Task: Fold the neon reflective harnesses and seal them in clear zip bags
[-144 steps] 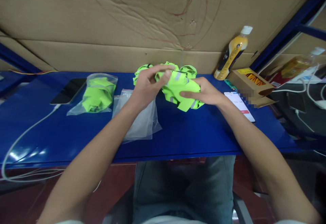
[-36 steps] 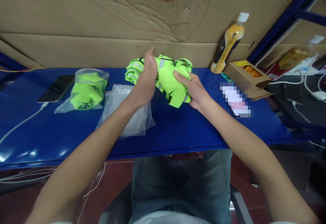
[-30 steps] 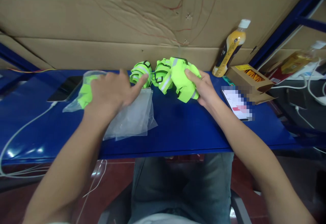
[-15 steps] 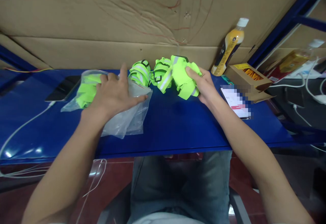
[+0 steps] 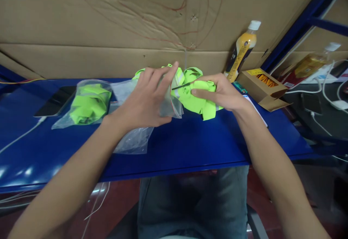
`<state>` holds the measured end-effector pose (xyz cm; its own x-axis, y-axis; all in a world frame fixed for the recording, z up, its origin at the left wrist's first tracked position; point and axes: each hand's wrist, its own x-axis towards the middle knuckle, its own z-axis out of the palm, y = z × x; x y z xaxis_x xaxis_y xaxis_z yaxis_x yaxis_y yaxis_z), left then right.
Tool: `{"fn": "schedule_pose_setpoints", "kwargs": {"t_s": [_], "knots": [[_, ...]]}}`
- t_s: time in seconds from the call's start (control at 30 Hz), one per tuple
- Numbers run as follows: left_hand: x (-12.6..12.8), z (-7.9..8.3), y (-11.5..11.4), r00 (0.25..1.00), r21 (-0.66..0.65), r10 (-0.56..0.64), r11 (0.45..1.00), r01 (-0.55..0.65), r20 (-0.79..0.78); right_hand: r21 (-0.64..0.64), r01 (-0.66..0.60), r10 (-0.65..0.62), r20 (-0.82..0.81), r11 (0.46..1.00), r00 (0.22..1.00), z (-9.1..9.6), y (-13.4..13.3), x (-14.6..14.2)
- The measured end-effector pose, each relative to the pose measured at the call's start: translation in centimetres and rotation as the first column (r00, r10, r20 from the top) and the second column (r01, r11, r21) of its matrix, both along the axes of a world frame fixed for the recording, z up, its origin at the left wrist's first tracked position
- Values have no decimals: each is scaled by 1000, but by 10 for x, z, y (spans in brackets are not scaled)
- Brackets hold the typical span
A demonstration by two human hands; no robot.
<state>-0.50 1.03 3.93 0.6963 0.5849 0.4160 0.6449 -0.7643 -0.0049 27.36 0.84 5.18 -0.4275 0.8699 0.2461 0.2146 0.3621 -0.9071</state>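
My right hand (image 5: 224, 91) grips a folded bundle of neon yellow-green reflective straps (image 5: 198, 99), with the thumb on top. Its left end meets the mouth of a clear zip bag (image 5: 175, 105); how far inside it reaches I cannot tell. Curled around that bag is my left hand (image 5: 145, 99), its thumb low and its fingers behind the plastic. Another rolled strap bundle (image 5: 193, 73) lies behind, and more neon strap (image 5: 138, 73) shows past the left hand. Further left is a clear bag (image 5: 91, 103) with neon straps inside. Flat clear bags (image 5: 134, 141) lie under my left forearm.
On the blue table (image 5: 190, 148) a dark phone (image 5: 56, 102) with a white cable lies at left. A yellow drink bottle (image 5: 241, 52) and an open cardboard box (image 5: 265, 88) stand at right. Another phone (image 5: 255, 109) is mostly behind my right wrist. Cardboard (image 5: 95, 59) lines the back.
My left hand has lifted a clear bag off the pile and moved right to the strap bundle. The right hand has lowered and turned the bundle towards the bag's mouth.
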Motion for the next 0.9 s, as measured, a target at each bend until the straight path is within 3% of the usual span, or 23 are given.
{"fn": "schedule_pose_setpoints", "kwargs": {"t_s": [0.1, 0.27, 0.47, 0.67, 0.8, 0.9], "knots": [[1, -6, -1, 1000, 1, -10, 1000, 10, 5, 111, 9, -27, 161, 994, 987, 1, 1, -1], [9, -15, -2, 996, 9, -5, 1000, 6, -89, 341, 16, -161, 400, 940, 903, 2, -3, -7], [11, -29, 1, 996, -5, -93, 996, 92, -18, 370, 6, -211, 518, 929, 829, -5, -10, -22], [5, -40, -3, 982, -50, 116, 991, -124, -146, 295, -38, -163, 628, 955, 761, -21, 7, -15], [12, -35, -13, 952, -42, 274, 959, -282, -140, 263, -40, -134, 611, 964, 780, -19, 10, -12], [16, -32, -17, 934, -48, 328, 940, -337, -143, 251, -26, -130, 586, 968, 800, -18, 9, -13]]}}
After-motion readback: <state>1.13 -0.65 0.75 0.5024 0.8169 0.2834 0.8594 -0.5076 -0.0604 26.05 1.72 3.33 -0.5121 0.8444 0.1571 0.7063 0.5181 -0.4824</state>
